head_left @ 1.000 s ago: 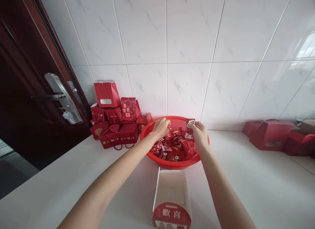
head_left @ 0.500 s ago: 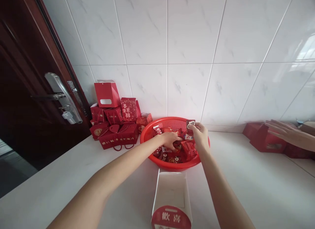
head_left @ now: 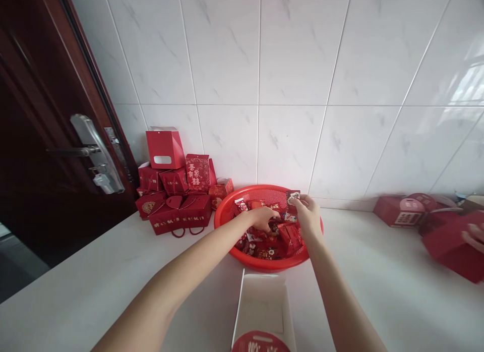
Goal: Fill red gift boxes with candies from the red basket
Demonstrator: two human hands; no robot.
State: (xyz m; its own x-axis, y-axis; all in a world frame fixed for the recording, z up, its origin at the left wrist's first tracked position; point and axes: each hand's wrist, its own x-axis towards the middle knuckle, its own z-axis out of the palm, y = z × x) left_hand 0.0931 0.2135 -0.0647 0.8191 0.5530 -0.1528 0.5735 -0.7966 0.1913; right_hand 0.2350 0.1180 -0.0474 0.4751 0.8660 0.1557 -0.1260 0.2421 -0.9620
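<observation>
A red perforated plastic basket (head_left: 227, 200) holds many small wrapped packets in red, white and dark red. My left hand (head_left: 261, 218) reaches into it, thumb and fingers apart among the packets; its fingertips are partly hidden. Above the basket's right rim, my right hand (head_left: 309, 216) pinches a small dark red packet (head_left: 293, 195) with a pale printed patch. Nearer to me stands an open-topped box (head_left: 261, 301), white inside, with a red front flap bearing pale characters. It appears to have nothing in it.
Folded red gift boxes (head_left: 181, 211) are piled at the left, beside a dark wooden door (head_left: 45, 115). More red boxes (head_left: 401, 211) stand at the right. There another person's hand (head_left: 474, 236) touches a tilted red box (head_left: 449, 243). A tiled wall (head_left: 291, 145) rises behind.
My left hand has shifted slightly among the packets, while my right keeps its packet. At the right, the other person's hand has moved right and nearer with a red box. The view has tilted slightly.
</observation>
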